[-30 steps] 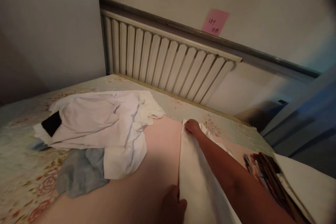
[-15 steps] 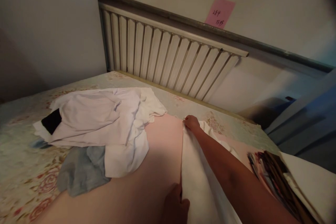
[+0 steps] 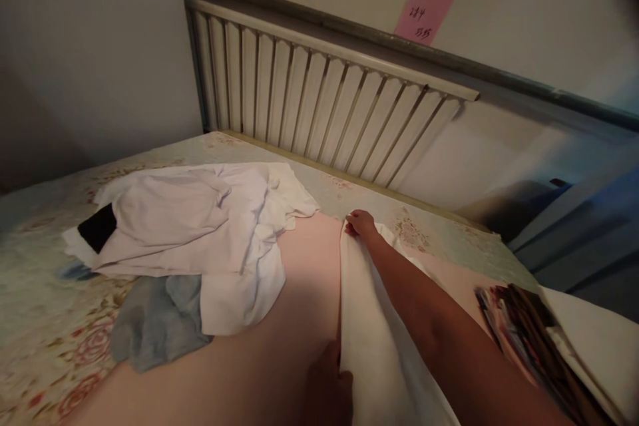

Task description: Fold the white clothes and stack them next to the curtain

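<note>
A white garment (image 3: 372, 339) lies partly folded over on the pink cloth (image 3: 304, 279); its exact kind I cannot tell. My right hand (image 3: 360, 221) pinches the far end of its straight left edge. Nearer to me, my left hand (image 3: 330, 386) is closed on the same edge at the bottom of the view, its fingers dim and partly hidden. A loose heap of pale shirts (image 3: 174, 219) rests left of my hands. A grey-blue cloth (image 3: 160, 323) sticks out from under the heap, and a black piece (image 3: 98, 229) shows at its left end.
Folded dark and brown clothes (image 3: 529, 333) are stacked at the right, beside a white surface (image 3: 594, 326). A floral cover (image 3: 64, 339) lies beneath everything. Beyond stand a radiator (image 3: 319, 93) and a wall with a pink note (image 3: 425, 13). Blue fabric (image 3: 594, 226) hangs at the right.
Both hands and the garment's held edge have shifted slightly left. The view has tilted a little; the heap and the stack lie as before.
</note>
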{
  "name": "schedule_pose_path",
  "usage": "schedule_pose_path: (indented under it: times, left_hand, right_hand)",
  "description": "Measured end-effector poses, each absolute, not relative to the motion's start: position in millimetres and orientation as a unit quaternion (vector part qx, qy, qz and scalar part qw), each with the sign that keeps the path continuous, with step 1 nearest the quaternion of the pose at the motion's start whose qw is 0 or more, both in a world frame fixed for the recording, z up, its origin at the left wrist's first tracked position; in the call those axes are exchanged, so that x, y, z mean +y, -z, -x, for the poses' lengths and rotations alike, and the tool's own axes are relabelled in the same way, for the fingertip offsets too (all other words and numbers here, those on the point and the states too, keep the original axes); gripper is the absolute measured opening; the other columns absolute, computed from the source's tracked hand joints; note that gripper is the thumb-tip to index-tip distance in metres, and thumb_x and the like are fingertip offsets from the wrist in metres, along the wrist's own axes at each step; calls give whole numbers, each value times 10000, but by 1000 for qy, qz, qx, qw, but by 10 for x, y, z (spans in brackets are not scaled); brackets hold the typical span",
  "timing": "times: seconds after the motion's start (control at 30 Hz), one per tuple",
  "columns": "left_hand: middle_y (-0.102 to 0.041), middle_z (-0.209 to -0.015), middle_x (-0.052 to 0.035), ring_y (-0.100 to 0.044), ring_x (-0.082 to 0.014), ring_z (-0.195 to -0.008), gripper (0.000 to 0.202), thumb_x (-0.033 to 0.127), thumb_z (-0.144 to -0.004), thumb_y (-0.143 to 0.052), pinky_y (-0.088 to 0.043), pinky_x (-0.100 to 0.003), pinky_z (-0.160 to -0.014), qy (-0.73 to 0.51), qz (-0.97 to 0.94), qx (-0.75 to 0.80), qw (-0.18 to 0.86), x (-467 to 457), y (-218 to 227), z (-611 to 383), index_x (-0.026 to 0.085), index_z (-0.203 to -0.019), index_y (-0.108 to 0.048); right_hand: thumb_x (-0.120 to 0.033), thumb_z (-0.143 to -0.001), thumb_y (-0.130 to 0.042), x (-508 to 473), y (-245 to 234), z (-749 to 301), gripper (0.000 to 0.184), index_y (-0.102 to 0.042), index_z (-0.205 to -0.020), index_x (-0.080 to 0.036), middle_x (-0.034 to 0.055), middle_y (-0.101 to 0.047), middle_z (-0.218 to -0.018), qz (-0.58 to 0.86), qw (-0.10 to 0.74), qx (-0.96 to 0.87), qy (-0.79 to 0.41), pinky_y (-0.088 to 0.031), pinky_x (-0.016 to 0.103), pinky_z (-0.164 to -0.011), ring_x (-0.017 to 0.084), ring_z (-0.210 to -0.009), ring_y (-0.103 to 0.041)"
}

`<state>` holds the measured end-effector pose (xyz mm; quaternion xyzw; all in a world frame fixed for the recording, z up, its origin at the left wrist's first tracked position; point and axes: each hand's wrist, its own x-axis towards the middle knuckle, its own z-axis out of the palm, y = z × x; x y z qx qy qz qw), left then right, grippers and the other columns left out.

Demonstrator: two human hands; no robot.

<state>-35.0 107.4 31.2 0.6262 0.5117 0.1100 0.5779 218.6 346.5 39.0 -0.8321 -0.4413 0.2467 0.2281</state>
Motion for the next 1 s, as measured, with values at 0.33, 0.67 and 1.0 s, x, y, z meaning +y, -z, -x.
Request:
schedule_pose_path:
  times: [0.33,0.67,1.0]
  left_hand:
    - [-692,-1059,-71,-616,-187,-966,333,91,-792,-468,-404,-250,-821,-149,-599,570,542,1332,-353,568,164,-1082,-615]
    - [-712,-1011,-75,-646,-172,-910,282,112,-800,-480,-424,-227,-771,-158,-646,552,503,1388,-265,587,131,-1042,-624]
    - [-730,-870,-69,-683,-205,-814,199,234,-757,-544,-517,-257,-663,-249,-601,522,552,881,-198,856,142,-906,-637]
  right_hand:
    - [-383,-931,-566,3744,-421,-1894,341,-555,-1202,-175,73,-592,-1177,789,295,-486,-235,-539,393,-824,189,-972,-615]
    - [-190,-822,-555,2492,-775,-2234,352,-630,-1165,-211,-11,-711,-894,783,293,-530,-144,-475,236,-799,130,-842,-639]
    - [-364,-715,-480,-470,-559,-2725,313,-694,-871,-196,44,-714,-782,848,298,-430,-88,-471,321,-742,231,-771,-648]
